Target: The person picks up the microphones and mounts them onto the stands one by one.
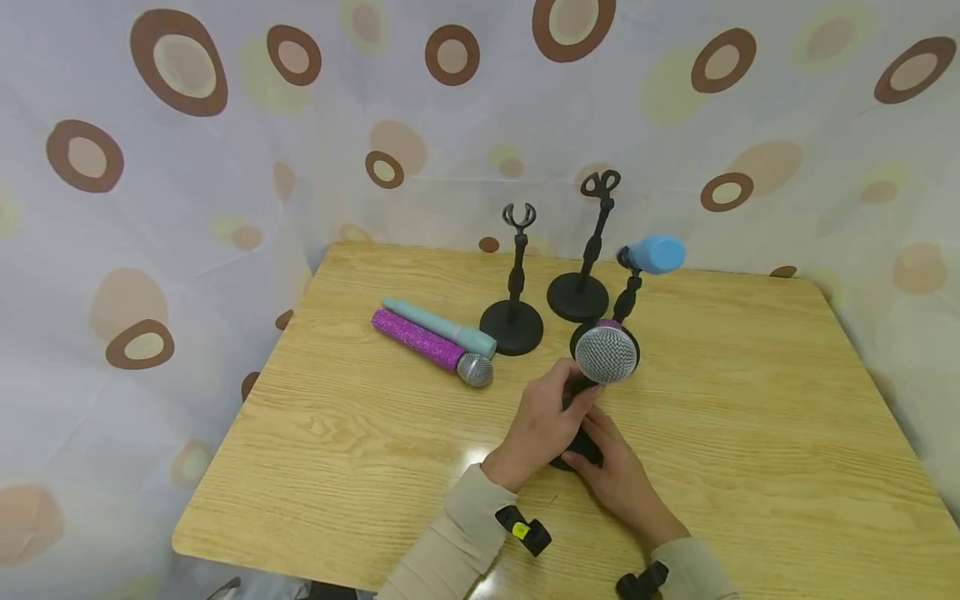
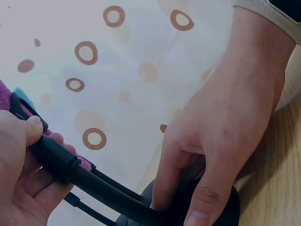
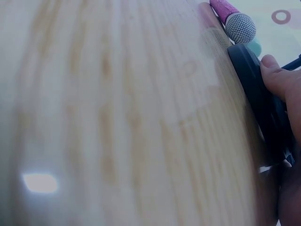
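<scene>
My left hand [image 1: 543,421] grips the upper part of a black microphone stand [image 2: 108,188], thumb and fingers round it just below the clip. A glittery purple microphone [image 2: 4,98] lies in that clip; its silver mesh head [image 1: 606,354] faces up toward the head camera. Down at the stand's round black base [image 3: 254,94], my right hand [image 1: 618,479] holds the edge between thumb and fingers. The base is partly hidden by both hands in the head view.
Left of the hands, a purple microphone [image 1: 420,335] and a light teal microphone [image 1: 438,323] lie side by side on the wooden table [image 1: 315,467]. Behind are two stands with bare clips [image 1: 519,218] [image 1: 600,185] and one bearing a blue-headed microphone [image 1: 658,254].
</scene>
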Demonstrator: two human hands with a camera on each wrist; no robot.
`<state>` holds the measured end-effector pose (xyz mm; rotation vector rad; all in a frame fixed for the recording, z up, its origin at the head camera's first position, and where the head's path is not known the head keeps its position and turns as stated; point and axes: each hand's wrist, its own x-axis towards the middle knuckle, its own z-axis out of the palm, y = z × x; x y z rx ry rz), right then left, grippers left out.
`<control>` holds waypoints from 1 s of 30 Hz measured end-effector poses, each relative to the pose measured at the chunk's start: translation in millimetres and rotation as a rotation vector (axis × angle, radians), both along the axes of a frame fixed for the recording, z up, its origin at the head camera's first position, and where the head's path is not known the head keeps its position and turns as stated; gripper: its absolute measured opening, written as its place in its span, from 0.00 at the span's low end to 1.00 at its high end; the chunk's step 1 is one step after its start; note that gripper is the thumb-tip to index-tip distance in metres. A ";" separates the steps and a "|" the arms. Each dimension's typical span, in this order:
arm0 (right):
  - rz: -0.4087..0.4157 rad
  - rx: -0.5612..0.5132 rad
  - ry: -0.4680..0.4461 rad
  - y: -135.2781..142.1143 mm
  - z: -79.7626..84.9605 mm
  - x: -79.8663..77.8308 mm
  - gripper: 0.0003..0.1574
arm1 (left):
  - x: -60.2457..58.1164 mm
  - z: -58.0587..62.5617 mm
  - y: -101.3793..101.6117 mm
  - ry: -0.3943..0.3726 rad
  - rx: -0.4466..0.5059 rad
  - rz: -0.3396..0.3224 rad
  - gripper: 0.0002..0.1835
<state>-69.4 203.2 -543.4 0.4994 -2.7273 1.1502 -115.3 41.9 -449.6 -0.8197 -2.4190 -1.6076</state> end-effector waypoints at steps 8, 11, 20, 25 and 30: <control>0.011 -0.011 0.014 0.3 -1.1 -0.1 0.41 | 0.3 0.2 1.4 -0.040 0.008 0.019 0.12; 0.019 -0.022 0.030 0.3 -0.7 -0.1 0.41 | 0.5 0.6 2.0 -0.052 0.011 0.019 0.12; 0.023 -0.017 0.046 0.2 -0.6 1.1 0.41 | -0.8 2.3 1.0 -0.060 0.013 -0.013 0.10; 0.015 -0.009 0.040 -0.3 0.1 1.7 0.41 | -1.8 3.0 0.0 -0.065 0.039 -0.039 0.10; 0.004 -0.005 0.038 -0.7 -0.8 1.2 0.39 | -3.0 2.7 -0.9 -0.033 0.039 -0.042 0.10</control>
